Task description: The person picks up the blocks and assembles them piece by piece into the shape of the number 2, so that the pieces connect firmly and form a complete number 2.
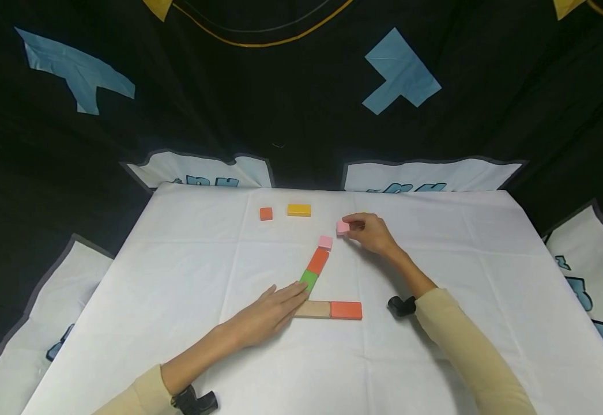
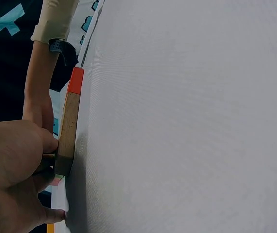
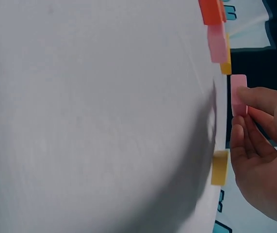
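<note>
In the head view my right hand [image 1: 370,231] pinches a small pink block [image 1: 342,227] between thumb and fingers. The right wrist view shows this held block [image 3: 237,87] raised off the white cloth. My left hand [image 1: 276,308] lies flat with its fingers extended, fingertips at the green block [image 1: 309,279] and over the left end of a plain wooden block [image 1: 314,309]. Beyond the green block, a slanting row continues with an orange-red block [image 1: 317,261] and another pink block [image 1: 325,242]. Another orange-red block [image 1: 346,310] adjoins the wooden one on its right.
Toward the back of the cloth-covered table [image 1: 431,357] lie a small orange block [image 1: 266,214] and a yellow block [image 1: 298,210]. A further yellow block [image 3: 219,167] appears near my right hand. Black curtain [image 1: 301,115] hangs behind the far edge.
</note>
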Motion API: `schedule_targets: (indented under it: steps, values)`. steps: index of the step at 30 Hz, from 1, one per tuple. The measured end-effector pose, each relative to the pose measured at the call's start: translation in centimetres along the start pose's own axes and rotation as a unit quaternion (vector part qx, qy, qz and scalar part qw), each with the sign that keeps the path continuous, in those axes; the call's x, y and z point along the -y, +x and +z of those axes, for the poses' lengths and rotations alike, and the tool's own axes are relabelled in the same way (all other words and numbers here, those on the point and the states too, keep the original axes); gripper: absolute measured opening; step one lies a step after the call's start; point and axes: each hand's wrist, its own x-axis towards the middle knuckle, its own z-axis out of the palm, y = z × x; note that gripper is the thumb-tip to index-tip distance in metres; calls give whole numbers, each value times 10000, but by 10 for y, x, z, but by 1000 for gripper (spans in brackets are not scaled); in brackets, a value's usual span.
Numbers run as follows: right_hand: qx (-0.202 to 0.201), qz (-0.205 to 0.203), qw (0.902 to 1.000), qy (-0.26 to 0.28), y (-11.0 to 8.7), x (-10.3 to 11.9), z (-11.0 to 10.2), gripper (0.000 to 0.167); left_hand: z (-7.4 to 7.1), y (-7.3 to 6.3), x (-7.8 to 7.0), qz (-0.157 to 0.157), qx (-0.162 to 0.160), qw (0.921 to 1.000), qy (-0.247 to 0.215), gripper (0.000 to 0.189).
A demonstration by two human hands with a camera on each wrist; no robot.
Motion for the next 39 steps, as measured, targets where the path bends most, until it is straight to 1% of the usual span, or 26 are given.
schedule_targets:
  steps: [7, 17, 24, 31, 35, 39]
  values:
    - [39, 228, 9997, -9, 6, 4, 14, 34, 1, 0, 0, 15, -19, 10000, 50, 49]
    - [129, 188, 9997, -23, 11, 8, 26, 35, 0, 0, 0, 51, -56, 10000, 27, 50]
    - [204, 283, 9994, -5, 13, 9, 29, 36, 0, 0, 0, 14, 13, 10000, 56, 50]
    - [214, 336, 9992, -10, 12, 11, 28, 35, 1, 0, 1, 128, -105, 9998, 110, 49]
    - [240, 357, 9991, -43, 13, 11, 28, 34, 1, 0, 1, 121, -95, 9998, 123, 49]
    - [262, 292, 9992, -78, 14, 11, 28, 34, 1, 0, 1, 101, -85, 9999, 98, 50]
